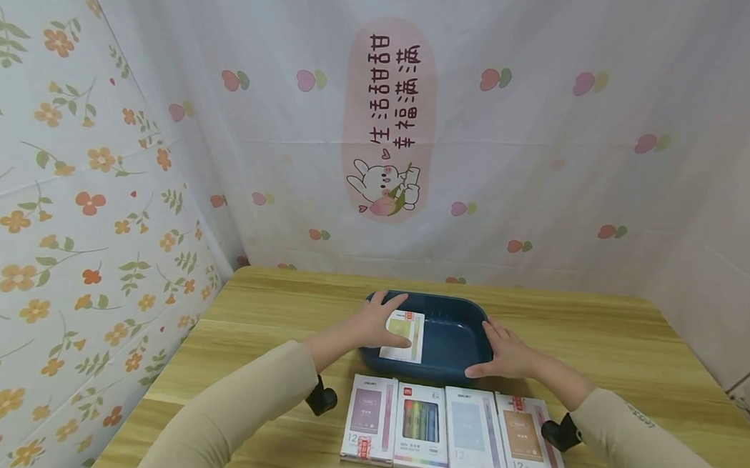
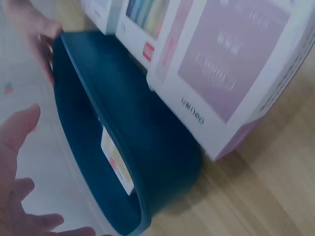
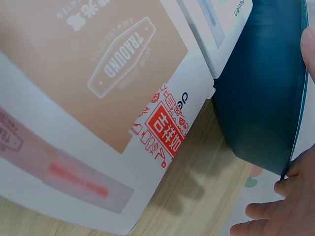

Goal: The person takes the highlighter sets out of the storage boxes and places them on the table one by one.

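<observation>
A dark blue plastic bin [image 1: 452,339] stands on the table with a yellow-and-white box [image 1: 414,351] lying inside its left part. My left hand [image 1: 376,327] hovers over that end, fingers spread, partly covering the box from above. In the left wrist view, a gap shows between its fingers [image 2: 47,221] and the bin's rim. At the opposite end my right hand [image 1: 506,353] touches the bin's corner, thumb along the front and fingers at the right side. The right wrist view shows its fingers [image 3: 266,211] loosely spread, some against the rim.
In front of the bin lie a purple box [image 1: 367,409], a pack of coloured pens [image 1: 422,448], a pale blue box [image 1: 466,426] and a brown box [image 1: 524,436], side by side. A printed curtain [image 1: 547,166] hangs behind the wooden table [image 1: 266,327]; a flowered cloth [image 1: 84,245] hangs at left.
</observation>
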`<state>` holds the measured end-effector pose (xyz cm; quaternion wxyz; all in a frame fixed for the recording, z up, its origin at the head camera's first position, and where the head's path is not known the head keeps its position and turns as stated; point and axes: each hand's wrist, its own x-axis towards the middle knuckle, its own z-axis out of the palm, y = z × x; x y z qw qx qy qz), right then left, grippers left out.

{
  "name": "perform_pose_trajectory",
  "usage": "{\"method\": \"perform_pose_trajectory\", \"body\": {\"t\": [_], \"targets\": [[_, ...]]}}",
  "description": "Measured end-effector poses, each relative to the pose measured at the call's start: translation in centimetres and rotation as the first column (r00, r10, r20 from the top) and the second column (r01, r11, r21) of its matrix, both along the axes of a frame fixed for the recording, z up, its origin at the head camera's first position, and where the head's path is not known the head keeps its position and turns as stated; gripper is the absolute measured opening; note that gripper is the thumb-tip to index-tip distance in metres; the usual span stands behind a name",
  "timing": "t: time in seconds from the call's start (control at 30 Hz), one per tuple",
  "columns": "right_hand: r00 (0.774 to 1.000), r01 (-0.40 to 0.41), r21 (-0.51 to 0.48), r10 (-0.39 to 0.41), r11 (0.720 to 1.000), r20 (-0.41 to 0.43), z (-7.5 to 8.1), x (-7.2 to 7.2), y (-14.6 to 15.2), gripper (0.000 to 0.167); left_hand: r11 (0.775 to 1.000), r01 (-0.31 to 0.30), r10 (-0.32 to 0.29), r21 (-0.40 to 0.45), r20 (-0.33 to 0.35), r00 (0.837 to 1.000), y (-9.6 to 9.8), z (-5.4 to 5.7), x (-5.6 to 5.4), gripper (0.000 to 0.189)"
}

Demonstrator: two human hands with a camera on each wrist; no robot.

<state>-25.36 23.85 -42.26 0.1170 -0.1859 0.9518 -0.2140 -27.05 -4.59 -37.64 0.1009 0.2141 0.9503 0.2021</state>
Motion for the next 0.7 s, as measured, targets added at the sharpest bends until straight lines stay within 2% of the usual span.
{"method": "perform_pose_trajectory", "body": {"t": [0.3,0.5,0.7], "targets": [[1.0,0.002,-0.008,-0.002,1.0,0.007,0.2,0.2,-0.1,0.113,0.99,-0.023,0.025,-0.14,0.009,1.0,1.1,-1.2,-2.2,0.087],[1.0,0.007,-0.01,-0.007,1.0,0.014,0.2,0.2,-0.1,0.114,0.977,-0.027,0.03,-0.214,0.011,1.0,2.3,-2.0,-2.6,0.087],[1.0,0.008,-0.016,-0.007,1.0,0.021,0.2,0.1,-0.1,0.114,0.96,-0.06,0.07,-0.273,0.027,0.997,3.5,-2.9,-2.4,0.088]]}}
